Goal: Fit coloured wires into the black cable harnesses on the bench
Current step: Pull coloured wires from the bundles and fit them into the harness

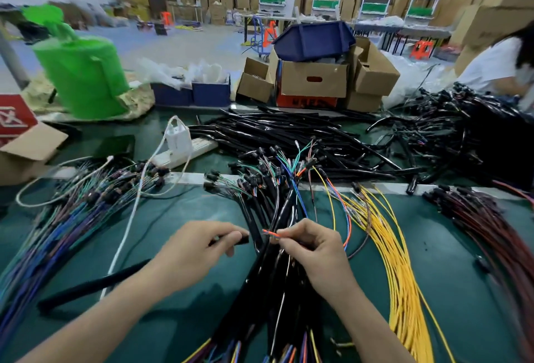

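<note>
My left hand (199,250) grips the open end of a black harness sleeve (241,239) over the green bench mat (179,218). My right hand (312,247) pinches a small bunch of orange, green and blue wire tips (270,233), pointed at that sleeve end a short gap away. Under both hands a thick bundle of black harnesses (277,281) runs from the near edge up the bench. A sheaf of yellow wires (396,270) lies just right of my right hand.
Dark red wires (497,235) lie far right, blue and purple wires (57,218) far left. A white power strip with charger (179,146) and its cable sit behind. Black tubes (289,131), cardboard boxes (315,79) and a green bag (83,79) crowd the back. Another person (502,65) works at right.
</note>
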### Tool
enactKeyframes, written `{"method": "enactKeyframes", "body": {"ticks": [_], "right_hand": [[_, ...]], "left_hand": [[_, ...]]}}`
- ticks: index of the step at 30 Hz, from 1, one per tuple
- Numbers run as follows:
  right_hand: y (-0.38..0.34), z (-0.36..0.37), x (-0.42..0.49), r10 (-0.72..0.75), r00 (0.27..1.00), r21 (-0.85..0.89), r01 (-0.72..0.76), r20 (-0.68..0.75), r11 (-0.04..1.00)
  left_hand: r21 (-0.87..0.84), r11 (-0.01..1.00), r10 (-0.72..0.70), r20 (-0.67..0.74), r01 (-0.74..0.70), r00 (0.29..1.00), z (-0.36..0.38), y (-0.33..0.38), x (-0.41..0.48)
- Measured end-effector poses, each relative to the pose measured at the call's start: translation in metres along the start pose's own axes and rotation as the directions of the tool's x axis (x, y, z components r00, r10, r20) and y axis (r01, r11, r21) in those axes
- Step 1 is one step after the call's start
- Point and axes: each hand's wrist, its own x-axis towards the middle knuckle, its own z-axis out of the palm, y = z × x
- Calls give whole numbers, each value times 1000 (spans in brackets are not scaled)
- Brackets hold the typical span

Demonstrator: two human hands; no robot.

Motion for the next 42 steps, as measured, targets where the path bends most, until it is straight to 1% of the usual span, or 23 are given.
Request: {"method": "enactKeyframes", "body": {"ticks": [3,4,6,8,13,18,27,34,38,42], "right_hand": [[-1,0,-1,17,999,-3,-17,50,1000],[-1,-1,-2,28,997,1,-28,65,1000],[-3,-2,-1,42,994,0,-42,96,999],[-3,-3,-2,43,993,-22,-41,110,999],[-6,-6,-3,45,994,6,-45,103,999],[-9,-6,-4,59,985,15,-62,164,998],[-12,-10,-3,78,978,36,-87,193,996],[-12,-11,-2,92,976,50,-104,197,993],[-12,-13,-2,93,976,58,-106,198,993],[-10,-13,-1,103,975,25,-110,196,994]], "left_hand": [[-146,984,-89,90,102,992,8,3,-2],[-231,961,-129,104,150,986,9,5,-3],[-412,884,-184,130,222,974,11,8,-4],[-492,838,-188,149,238,971,14,10,-5],[-517,822,-179,165,240,970,20,12,-8],[-553,805,-124,195,214,973,23,13,-7],[-524,842,-39,176,127,984,22,10,-3],[-495,868,6,110,50,994,25,8,-5],[-493,870,38,43,-12,998,27,9,-6],[-456,887,67,-28,-73,997,29,9,-8]]}}
